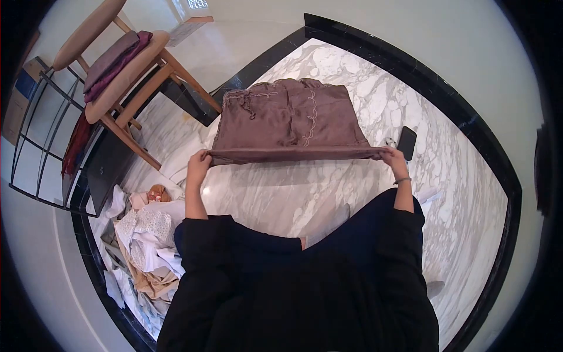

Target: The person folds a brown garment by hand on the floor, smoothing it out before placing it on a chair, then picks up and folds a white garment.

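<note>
A brownish-purple satiny cloth garment point(270, 120) with pale embroidered trim lies spread on the marble floor in front of me. Its near edge is lifted and stretched taut between my two hands. My left hand point(200, 161) pinches the left corner of that edge, fingers closed. At the opposite corner, my right hand point(394, 157) grips the cloth between thumb and fingers; a dark band circles the wrist. Just beyond the right hand, a black phone point(407, 142) rests on the floor beside a small white item I cannot make out.
A wooden chair point(141, 88) at the left holds folded purple cloths point(114, 67) on its seat. A pile of pale clothes point(146, 240) lies on the floor to my left. Behind it stands a black metal rack point(40, 144). Black skirting point(410, 61) borders the marble floor.
</note>
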`<state>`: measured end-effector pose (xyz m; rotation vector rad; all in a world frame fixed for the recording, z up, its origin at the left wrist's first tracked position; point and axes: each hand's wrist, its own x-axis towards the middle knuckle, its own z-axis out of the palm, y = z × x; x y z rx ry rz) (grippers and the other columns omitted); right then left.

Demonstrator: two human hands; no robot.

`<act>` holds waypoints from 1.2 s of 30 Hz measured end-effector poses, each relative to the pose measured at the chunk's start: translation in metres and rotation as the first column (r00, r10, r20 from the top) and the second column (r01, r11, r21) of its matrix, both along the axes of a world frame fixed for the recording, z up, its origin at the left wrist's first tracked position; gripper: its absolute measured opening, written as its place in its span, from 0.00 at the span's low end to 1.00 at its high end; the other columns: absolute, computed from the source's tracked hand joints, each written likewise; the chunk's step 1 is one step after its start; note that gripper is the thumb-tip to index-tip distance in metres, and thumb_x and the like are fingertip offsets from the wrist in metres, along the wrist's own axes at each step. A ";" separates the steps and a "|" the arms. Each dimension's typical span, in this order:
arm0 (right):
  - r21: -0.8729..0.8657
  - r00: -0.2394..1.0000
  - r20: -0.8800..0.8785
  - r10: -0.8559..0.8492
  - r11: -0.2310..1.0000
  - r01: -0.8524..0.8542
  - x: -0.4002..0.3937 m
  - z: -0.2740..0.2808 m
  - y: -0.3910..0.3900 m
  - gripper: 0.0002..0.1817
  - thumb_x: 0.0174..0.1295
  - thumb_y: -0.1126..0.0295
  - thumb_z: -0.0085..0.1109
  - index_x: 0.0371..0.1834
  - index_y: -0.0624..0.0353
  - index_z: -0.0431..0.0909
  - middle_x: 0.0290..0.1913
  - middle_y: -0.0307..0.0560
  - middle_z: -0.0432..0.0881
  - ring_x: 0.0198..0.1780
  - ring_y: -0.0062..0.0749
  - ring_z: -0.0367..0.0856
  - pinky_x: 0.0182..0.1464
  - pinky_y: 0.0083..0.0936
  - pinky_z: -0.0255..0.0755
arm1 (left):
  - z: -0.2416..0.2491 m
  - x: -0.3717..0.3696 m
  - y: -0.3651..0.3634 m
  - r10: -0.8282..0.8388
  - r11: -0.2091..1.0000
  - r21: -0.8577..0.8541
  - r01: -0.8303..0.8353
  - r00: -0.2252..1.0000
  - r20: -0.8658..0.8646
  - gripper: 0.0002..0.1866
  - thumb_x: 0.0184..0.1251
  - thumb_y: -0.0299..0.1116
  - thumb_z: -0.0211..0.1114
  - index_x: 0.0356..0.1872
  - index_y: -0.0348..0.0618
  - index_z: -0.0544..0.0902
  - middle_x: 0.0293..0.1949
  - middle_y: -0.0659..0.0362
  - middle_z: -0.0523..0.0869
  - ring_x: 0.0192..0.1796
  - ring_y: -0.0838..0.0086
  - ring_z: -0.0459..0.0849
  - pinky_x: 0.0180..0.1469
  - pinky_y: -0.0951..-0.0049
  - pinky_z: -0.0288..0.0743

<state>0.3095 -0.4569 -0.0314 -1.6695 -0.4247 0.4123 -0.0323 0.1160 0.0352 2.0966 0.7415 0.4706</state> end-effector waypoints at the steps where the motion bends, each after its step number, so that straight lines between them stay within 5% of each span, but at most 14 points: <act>1: 0.055 0.998 -0.055 -0.035 0.998 0.038 -0.002 0.010 -0.004 0.10 0.63 0.78 0.56 0.47 0.65 0.82 0.43 0.43 0.85 0.45 0.24 0.83 0.50 0.21 0.77 | 0.003 -0.006 0.002 -0.004 0.994 -0.108 0.007 1.000 0.031 0.11 0.65 0.27 0.57 0.42 0.36 0.85 0.29 0.62 0.85 0.34 0.80 0.83 0.39 0.77 0.76; 6: 0.252 0.982 -0.187 -0.028 0.965 0.076 -0.012 0.034 -0.011 0.12 0.69 0.73 0.52 0.52 0.64 0.79 0.45 0.40 0.84 0.46 0.22 0.83 0.52 0.21 0.76 | 0.043 -0.036 -0.019 -0.019 0.822 -0.559 0.108 0.987 0.162 0.11 0.72 0.29 0.53 0.46 0.38 0.82 0.37 0.65 0.84 0.36 0.82 0.83 0.41 0.81 0.76; 11: 0.102 0.979 -0.202 0.022 0.995 -0.002 -0.023 0.063 -0.011 0.14 0.71 0.67 0.53 0.53 0.61 0.79 0.45 0.37 0.85 0.41 0.19 0.84 0.42 0.19 0.80 | 0.045 -0.051 -0.018 -0.179 0.758 -0.636 0.142 0.984 0.006 0.10 0.73 0.30 0.55 0.47 0.42 0.82 0.37 0.67 0.84 0.38 0.84 0.80 0.42 0.82 0.74; 14: -0.023 0.968 -0.245 0.046 0.998 -0.053 -0.029 0.078 -0.017 0.14 0.70 0.66 0.54 0.53 0.60 0.79 0.45 0.37 0.85 0.41 0.18 0.84 0.43 0.18 0.80 | 0.034 -0.055 -0.012 -0.252 0.795 -0.593 0.126 0.958 -0.135 0.09 0.71 0.30 0.56 0.46 0.41 0.83 0.37 0.67 0.83 0.38 0.83 0.79 0.43 0.81 0.73; 19: -0.295 0.927 -0.374 0.026 0.944 -0.146 -0.022 0.056 -0.026 0.11 0.67 0.67 0.59 0.47 0.60 0.81 0.38 0.38 0.82 0.37 0.25 0.84 0.30 0.27 0.81 | 0.019 -0.044 -0.011 -0.416 0.883 -0.402 0.241 0.799 -0.435 0.10 0.65 0.30 0.59 0.41 0.38 0.84 0.30 0.66 0.82 0.37 0.79 0.78 0.44 0.75 0.72; 22: -0.448 0.973 -0.230 0.028 0.884 -0.132 -0.007 0.030 -0.018 0.10 0.67 0.67 0.58 0.44 0.63 0.81 0.35 0.40 0.82 0.36 0.25 0.83 0.27 0.24 0.79 | -0.006 -0.034 -0.003 -0.310 0.934 -0.274 0.230 0.903 -0.298 0.09 0.67 0.30 0.58 0.40 0.38 0.84 0.30 0.65 0.82 0.36 0.78 0.77 0.43 0.75 0.71; 23: -0.522 0.989 -0.147 -0.009 0.850 -0.070 0.001 0.028 -0.012 0.13 0.67 0.65 0.58 0.44 0.65 0.81 0.33 0.48 0.84 0.36 0.37 0.85 0.32 0.31 0.79 | -0.024 -0.027 0.010 -0.210 0.959 -0.225 0.171 0.964 -0.163 0.09 0.68 0.31 0.58 0.40 0.39 0.83 0.30 0.62 0.83 0.36 0.77 0.78 0.42 0.74 0.72; 25: -0.610 0.973 0.229 0.001 0.780 0.142 0.024 0.021 0.003 0.15 0.67 0.63 0.57 0.46 0.64 0.80 0.36 0.54 0.85 0.39 0.47 0.84 0.39 0.36 0.78 | -0.025 -0.002 0.026 -0.069 0.997 -0.042 0.063 0.984 -0.164 0.10 0.70 0.34 0.58 0.42 0.39 0.82 0.31 0.59 0.84 0.34 0.74 0.80 0.41 0.73 0.73; 27: -0.549 0.854 0.520 -0.028 0.755 0.359 0.035 0.030 0.025 0.17 0.67 0.59 0.56 0.48 0.62 0.79 0.42 0.60 0.84 0.47 0.59 0.81 0.49 0.42 0.73 | -0.027 0.023 0.041 -0.031 0.973 0.229 0.034 0.999 -0.016 0.11 0.71 0.36 0.58 0.43 0.38 0.82 0.34 0.58 0.83 0.33 0.73 0.82 0.39 0.71 0.74; 29: -0.428 0.790 0.587 -0.175 0.762 0.487 0.036 0.049 0.059 0.16 0.67 0.61 0.57 0.50 0.61 0.80 0.44 0.59 0.84 0.50 0.55 0.82 0.50 0.41 0.74 | -0.025 0.051 0.043 0.007 0.881 0.469 -0.067 0.992 0.129 0.12 0.72 0.36 0.59 0.42 0.37 0.83 0.36 0.58 0.83 0.34 0.71 0.83 0.39 0.70 0.76; 32: -0.126 0.608 0.754 -0.248 0.854 0.504 0.069 0.024 0.080 0.17 0.66 0.64 0.60 0.56 0.57 0.79 0.58 0.58 0.80 0.60 0.52 0.77 0.62 0.38 0.70 | -0.004 0.084 0.021 0.190 0.980 0.006 -0.201 0.938 0.289 0.12 0.71 0.36 0.60 0.45 0.37 0.82 0.40 0.56 0.83 0.37 0.67 0.85 0.44 0.64 0.78; 33: -0.126 0.573 0.791 -0.212 0.862 0.492 0.072 0.015 0.089 0.24 0.65 0.66 0.61 0.65 0.55 0.74 0.67 0.62 0.71 0.68 0.55 0.69 0.69 0.39 0.62 | -0.011 0.090 0.019 0.186 0.937 -0.341 -0.076 0.934 0.304 0.19 0.70 0.36 0.62 0.58 0.39 0.76 0.53 0.52 0.80 0.53 0.60 0.82 0.58 0.59 0.75; 34: -0.182 0.571 0.792 -0.215 0.810 0.558 0.065 0.006 0.100 0.38 0.60 0.67 0.66 0.75 0.53 0.61 0.71 0.68 0.62 0.72 0.62 0.61 0.70 0.44 0.59 | -0.038 0.098 0.020 0.159 0.975 -0.197 -0.103 0.942 0.295 0.23 0.70 0.36 0.63 0.62 0.40 0.73 0.58 0.50 0.75 0.58 0.57 0.77 0.61 0.57 0.72; 36: -0.251 0.573 0.774 -0.269 0.699 0.669 0.036 -0.013 0.123 0.47 0.57 0.67 0.68 0.78 0.50 0.51 0.75 0.71 0.53 0.74 0.67 0.54 0.71 0.54 0.55 | -0.102 0.107 0.018 0.115 0.984 0.104 -0.147 0.957 0.265 0.31 0.69 0.37 0.63 0.70 0.44 0.65 0.69 0.46 0.66 0.69 0.51 0.68 0.69 0.54 0.65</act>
